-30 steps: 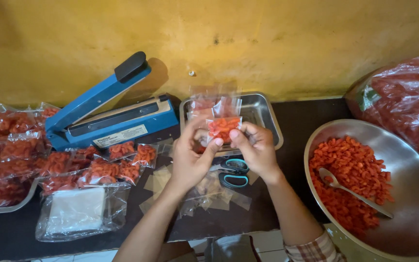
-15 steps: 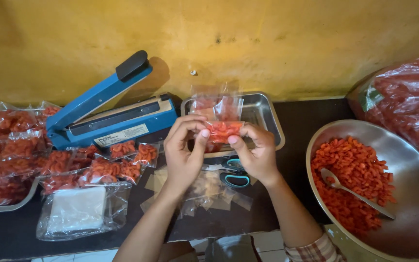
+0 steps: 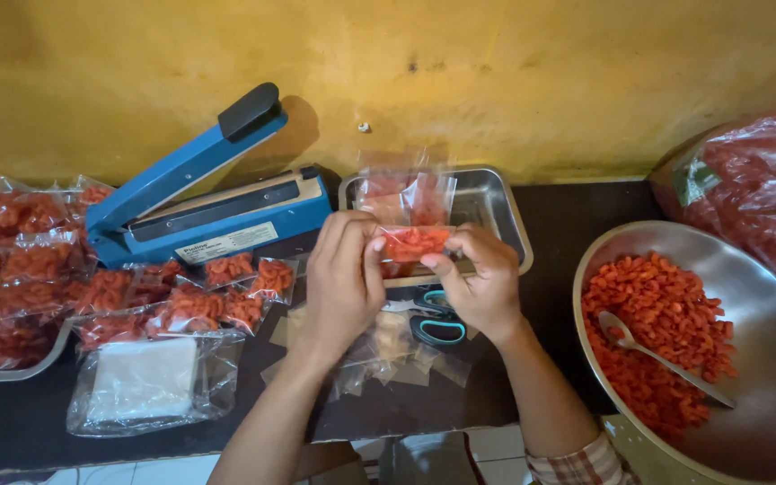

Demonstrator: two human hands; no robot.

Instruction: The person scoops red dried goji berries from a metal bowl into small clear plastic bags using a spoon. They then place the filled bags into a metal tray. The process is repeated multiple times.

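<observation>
Both hands meet above the dark table (image 3: 568,224), holding a small clear packet of red pieces (image 3: 413,241) between them. The left hand (image 3: 345,280) pinches the packet's left edge with thumb and fingers closed on the plastic, and the right hand (image 3: 478,286) grips its right edge the same way — fingers clamped, thumb on the near side. The packet sits level, lifted just in front of a steel tray (image 3: 496,211) that stands against the yellow wall (image 3: 496,72), with the packet's empty top part rising over the tray. Under the hands lie scissors with teal handles (image 3: 437,319) and a scatter of empty clear bags (image 3: 388,359). To the left stands a blue heat sealer (image 3: 199,202) with its arm raised; filled packets of red pieces (image 3: 181,301) lie just before it, and more are heaped in a tray at the far left (image 3: 11,269). A bag holding a white stack (image 3: 145,382) rests near the table's front edge. On the right a large steel bowl (image 3: 765,359) holds loose red pieces (image 3: 657,332) with a spoon (image 3: 657,355) lying in them — behind it, a big plastic sack of red pieces (image 3: 756,189).
</observation>
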